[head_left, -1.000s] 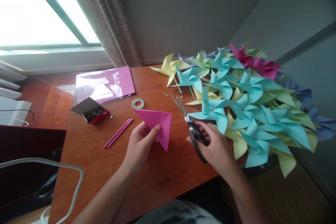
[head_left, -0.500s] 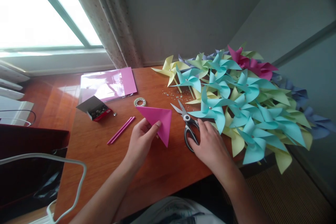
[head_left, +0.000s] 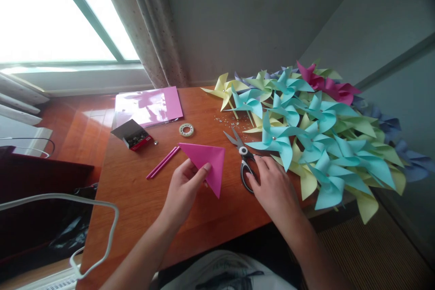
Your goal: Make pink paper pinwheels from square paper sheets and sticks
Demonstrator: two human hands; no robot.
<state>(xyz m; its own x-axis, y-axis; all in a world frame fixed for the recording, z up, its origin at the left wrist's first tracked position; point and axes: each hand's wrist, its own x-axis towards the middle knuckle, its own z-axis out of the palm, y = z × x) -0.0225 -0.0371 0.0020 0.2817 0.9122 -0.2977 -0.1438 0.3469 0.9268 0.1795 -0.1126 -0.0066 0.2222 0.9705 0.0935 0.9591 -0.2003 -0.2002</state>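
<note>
My left hand (head_left: 188, 181) pinches a pink sheet of paper (head_left: 210, 163) folded into a triangle, thumb on top and fingers beneath, above the table. To the right, my right hand (head_left: 273, 183) is closed around the handles of a pair of black-and-grey scissors (head_left: 243, 150). The scissors lie on the tabletop with their blades partly apart, pointing away from me. Two pink sticks (head_left: 163, 163) lie left of the paper. Beyond it is a roll of tape (head_left: 186, 130). My fingers partly hide the right scissor handle.
Many paper pinwheels, such as a turquoise pinwheel (head_left: 274, 139), crowd the table's right side. Small silvery bits (head_left: 234, 123) are scattered near them. An open small box (head_left: 136, 138) and pink paper in a clear sleeve (head_left: 146, 106) lie at left. A white cable (head_left: 113, 222) hangs over the left edge.
The view has shifted slightly. The folded pink paper now sits a little lower against the sticks and tape. My right hand stays at the scissor handles.
</note>
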